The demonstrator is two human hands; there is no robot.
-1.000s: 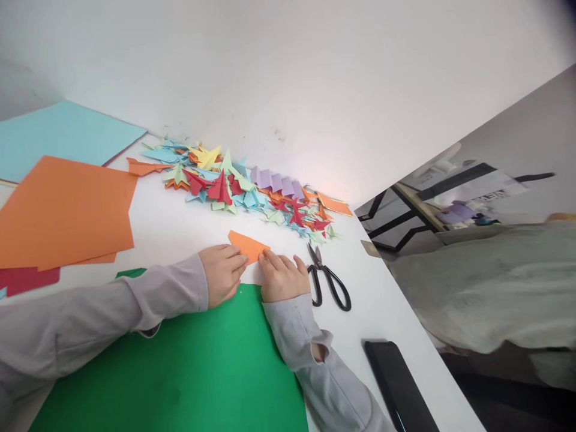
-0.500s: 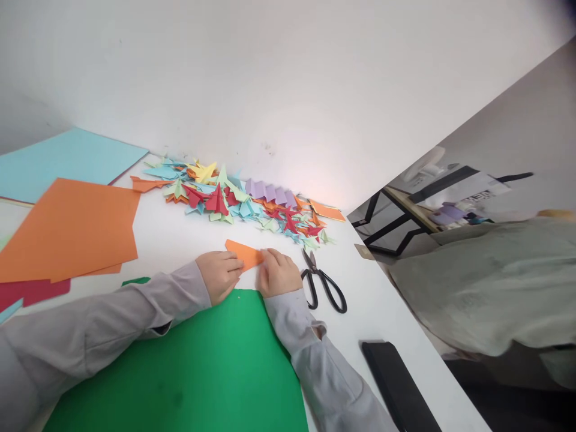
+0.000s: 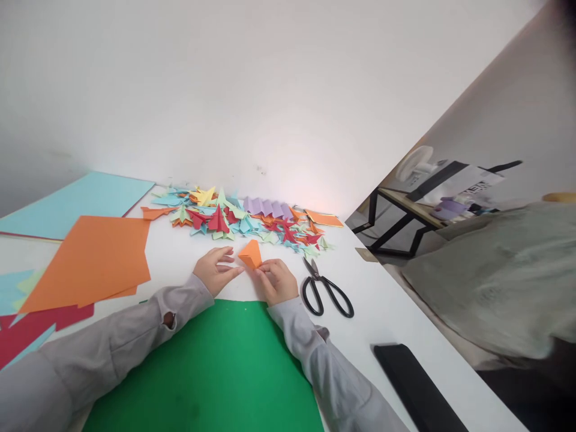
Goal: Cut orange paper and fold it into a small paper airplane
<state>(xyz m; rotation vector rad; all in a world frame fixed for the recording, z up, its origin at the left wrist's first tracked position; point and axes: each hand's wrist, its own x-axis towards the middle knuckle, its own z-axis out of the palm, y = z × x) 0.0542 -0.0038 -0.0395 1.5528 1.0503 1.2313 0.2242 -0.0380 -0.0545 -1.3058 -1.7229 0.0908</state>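
Observation:
A small folded piece of orange paper (image 3: 250,254) is between my hands, just beyond the far edge of the green sheet (image 3: 207,366). My right hand (image 3: 278,281) pinches its lower corner between thumb and fingers. To the left, my left hand (image 3: 215,270) has its fingers apart and a small gap separates it from the folded paper. Black-handled scissors (image 3: 316,277) lie to the right of my right hand with their blades slightly apart. Behind the hands spreads a pile of small folded paper shapes (image 3: 218,221) in several colours.
Large orange sheets (image 3: 99,258) lie at left over red paper (image 3: 72,317), with light blue sheets (image 3: 90,201) behind. A purple pleated strip (image 3: 269,207) rests against the wall. A flat black object (image 3: 416,384) lies at right, near the table edge. Beyond it is a person's pale garment (image 3: 499,288).
The orange paper has been lifted and turned from lying flat under both hands. My left hand has let go and opened, while the right still grips it. The camera view has tilted upward.

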